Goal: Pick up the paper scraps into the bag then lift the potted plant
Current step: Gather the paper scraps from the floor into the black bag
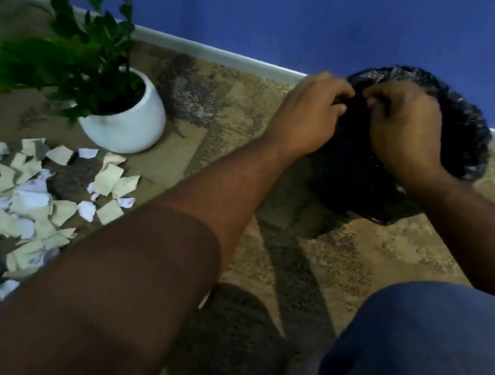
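Both hands were busy with the black bag, which sat on the carpet at the right, close to the blue wall. The left hand reached across and pinched the bag's top edge with its fingers. The right hand was closed on the same edge, just beside the left one, so the two hands almost touched. It looked like they were pulling the bag's mouth open, but the plastic was dark and crumpled, so it was hard to tell how wide the opening was. No paper could be seen in the bag. The paper scraps lay in a big messy heap on the carpet at the left, well apart from the bag. None of them seemed to be picked up yet. The potted plant stood upright in its round white pot on the carpet, on the far side of the heap, with some scraps very near its base. Nobody was touching it. So the job looked like it was only at the start. The bag had to be opened, then all the scraps had to go in, and last the plant had to be lifted.
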`<action>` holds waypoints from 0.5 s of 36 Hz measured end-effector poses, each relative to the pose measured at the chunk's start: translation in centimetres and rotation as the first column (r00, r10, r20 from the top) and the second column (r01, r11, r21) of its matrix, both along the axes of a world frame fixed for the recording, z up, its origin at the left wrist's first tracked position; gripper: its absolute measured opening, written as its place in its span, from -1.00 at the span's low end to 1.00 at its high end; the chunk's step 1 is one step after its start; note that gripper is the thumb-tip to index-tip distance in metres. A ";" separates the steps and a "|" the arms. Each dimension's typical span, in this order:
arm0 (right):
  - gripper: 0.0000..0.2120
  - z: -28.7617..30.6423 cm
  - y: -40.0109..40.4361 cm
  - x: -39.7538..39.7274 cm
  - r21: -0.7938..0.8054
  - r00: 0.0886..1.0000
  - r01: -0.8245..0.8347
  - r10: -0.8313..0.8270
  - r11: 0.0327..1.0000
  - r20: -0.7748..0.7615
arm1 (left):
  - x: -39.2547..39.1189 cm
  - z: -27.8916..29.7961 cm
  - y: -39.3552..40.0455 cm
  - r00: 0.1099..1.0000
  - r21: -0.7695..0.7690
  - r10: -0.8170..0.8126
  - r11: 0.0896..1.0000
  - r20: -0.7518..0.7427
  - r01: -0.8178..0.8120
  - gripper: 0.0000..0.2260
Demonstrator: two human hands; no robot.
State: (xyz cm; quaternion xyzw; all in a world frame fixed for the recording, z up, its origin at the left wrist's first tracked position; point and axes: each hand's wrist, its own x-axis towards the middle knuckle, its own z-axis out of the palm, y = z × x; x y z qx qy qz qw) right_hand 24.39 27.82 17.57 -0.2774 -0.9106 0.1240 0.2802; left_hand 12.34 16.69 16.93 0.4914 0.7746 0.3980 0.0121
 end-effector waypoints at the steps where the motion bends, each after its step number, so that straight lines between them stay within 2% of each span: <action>1: -0.77 -0.4 -0.9 -0.8 0.013 0.999 -0.039 0.039 0.999 -0.012 | -1.0 -0.4 -1.4 0.999 -0.017 0.034 0.999 0.000 -0.034 -0.80; 5: -0.79 -3.0 -5.7 -4.2 -0.029 0.973 -0.230 0.231 0.973 0.021 | -4.6 -3.1 -8.1 0.987 -0.166 0.160 0.974 0.012 -0.156 -0.81; 9: -0.79 -7.4 -11.5 -6.5 -0.136 0.847 -0.438 0.459 0.889 0.269 | -6.1 -7.1 -15.4 0.963 -0.399 0.256 0.894 0.082 -0.204 -0.82; 12: -0.80 -11.0 -15.8 -7.4 -0.276 0.687 -0.504 0.574 0.818 0.446 | -5.8 -10.0 -20.5 0.932 -0.519 0.343 0.822 0.121 -0.235 -0.83; 14: -0.79 -13.4 -18.1 -7.6 -0.345 0.530 -0.550 0.637 0.761 0.559 | -5.3 -11.6 -23.6 0.915 -0.572 0.380 0.785 0.140 -0.238 -0.84; 16: -0.74 -15.8 -19.9 -7.5 -0.420 0.374 -0.588 0.692 0.691 0.617 | -4.6 -13.2 -26.2 0.902 -0.627 0.407 0.742 0.143 -0.235 -0.79; 18: -0.71 -17.7 -21.4 -7.1 -0.475 0.293 -0.596 0.726 0.647 0.622 | -3.9 -14.6 -28.2 0.901 -0.694 0.417 0.683 0.118 -0.226 -0.73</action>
